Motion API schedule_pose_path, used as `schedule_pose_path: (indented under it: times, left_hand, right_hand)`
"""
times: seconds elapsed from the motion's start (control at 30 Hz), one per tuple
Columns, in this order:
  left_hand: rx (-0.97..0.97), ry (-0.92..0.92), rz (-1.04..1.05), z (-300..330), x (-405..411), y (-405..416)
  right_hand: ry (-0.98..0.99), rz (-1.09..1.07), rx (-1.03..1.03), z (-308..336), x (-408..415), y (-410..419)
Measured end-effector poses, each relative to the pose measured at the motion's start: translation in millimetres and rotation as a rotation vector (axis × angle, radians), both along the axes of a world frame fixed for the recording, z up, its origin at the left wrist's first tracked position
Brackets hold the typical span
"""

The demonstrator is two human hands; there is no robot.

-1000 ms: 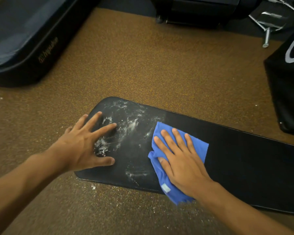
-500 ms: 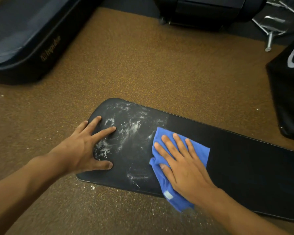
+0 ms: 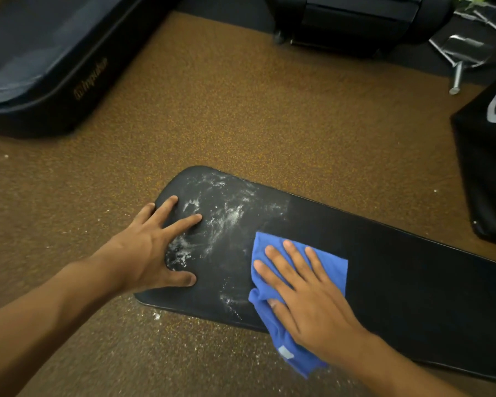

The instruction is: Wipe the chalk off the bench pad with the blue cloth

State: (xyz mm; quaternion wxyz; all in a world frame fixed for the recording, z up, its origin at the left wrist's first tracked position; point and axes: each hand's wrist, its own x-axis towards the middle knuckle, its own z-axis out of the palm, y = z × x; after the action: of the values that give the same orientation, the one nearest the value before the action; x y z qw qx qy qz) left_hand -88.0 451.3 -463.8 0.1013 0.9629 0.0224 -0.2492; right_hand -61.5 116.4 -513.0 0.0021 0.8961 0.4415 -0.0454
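Note:
A long black bench pad [image 3: 413, 282] runs from the centre to the lower right. White chalk [image 3: 226, 216] is smeared over its rounded left end. My right hand [image 3: 307, 293] lies flat, fingers spread, pressing the blue cloth [image 3: 330, 265] onto the pad just right of the chalk. The cloth's lower corner hangs over the pad's near edge. My left hand [image 3: 152, 247] rests flat on the left end of the pad with fingers apart, touching the chalk and holding nothing.
The floor is brown speckled rubber [image 3: 241, 110], with chalk dust [image 3: 155, 316] below the pad's near edge. A dark padded machine base [image 3: 40, 67] sits far left, black equipment [image 3: 355, 18] at the top, a black block with a white logo [image 3: 487, 167] at right.
The view has shifted slightly, so pad and hands sit a little lower in frame. My right hand and the cloth stay at the chalk's right edge; the left hand keeps its place.

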Motion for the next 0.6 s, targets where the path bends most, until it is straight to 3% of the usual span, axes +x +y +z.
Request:
schedule_pose_path:
  times: [0.23,0.47,0.6]
  left_hand:
    - [0.003,-0.034,-0.001,-5.3,-1.6,1.1]
    - [-0.006,-0.01,0.006,-2.6,-1.1,1.1]
    - [0.009,0.005,0.004,-0.7,-0.1,-1.1]
  right_hand:
    - [0.051,-0.126,0.027,-2.3,23.5,53.8]
    - [0.047,0.06,0.031,-2.3,16.6,28.8]
    - [0.067,-0.068,0.055,-1.7,27.5,49.7]
